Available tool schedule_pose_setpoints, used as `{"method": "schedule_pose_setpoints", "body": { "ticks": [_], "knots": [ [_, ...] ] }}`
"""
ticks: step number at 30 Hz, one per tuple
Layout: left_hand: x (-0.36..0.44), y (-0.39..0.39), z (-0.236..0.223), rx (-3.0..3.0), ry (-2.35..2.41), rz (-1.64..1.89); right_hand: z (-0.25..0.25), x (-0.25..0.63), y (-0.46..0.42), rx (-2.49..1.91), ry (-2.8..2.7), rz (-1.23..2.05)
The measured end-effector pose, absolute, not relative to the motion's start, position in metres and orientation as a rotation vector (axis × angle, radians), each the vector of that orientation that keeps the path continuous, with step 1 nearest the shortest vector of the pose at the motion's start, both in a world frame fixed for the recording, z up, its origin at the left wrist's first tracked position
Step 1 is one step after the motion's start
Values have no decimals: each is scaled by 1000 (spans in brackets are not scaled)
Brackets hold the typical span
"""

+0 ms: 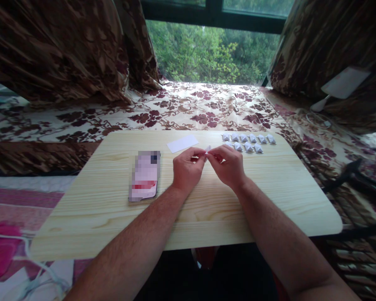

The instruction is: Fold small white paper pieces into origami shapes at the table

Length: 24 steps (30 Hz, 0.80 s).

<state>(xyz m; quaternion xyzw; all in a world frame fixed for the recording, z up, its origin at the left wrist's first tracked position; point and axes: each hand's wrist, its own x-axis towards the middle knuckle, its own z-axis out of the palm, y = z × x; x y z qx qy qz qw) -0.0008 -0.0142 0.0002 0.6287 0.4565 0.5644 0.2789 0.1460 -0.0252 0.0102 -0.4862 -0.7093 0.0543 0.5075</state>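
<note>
Pale rectangular wood-grain table: before the cream floral fabric-covered ledge
Lilac rectangular phone: on the table, left of the bare left hand
Flat white rectangular paper: on the table, behind the left hand
Small white pointed paper pieces: two rows, table's far right, behind the bare right hand
Small white paper piece: between the two hands
</note>
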Motion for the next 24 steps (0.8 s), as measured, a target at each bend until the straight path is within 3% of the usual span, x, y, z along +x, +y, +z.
{"method": "schedule_pose_setpoints", "body": {
  "ticks": [24],
  "knots": [
    [-1,-2,-5,1268,1017,1493,13,143,-26,-1132,-1660,222]
  ]
}}
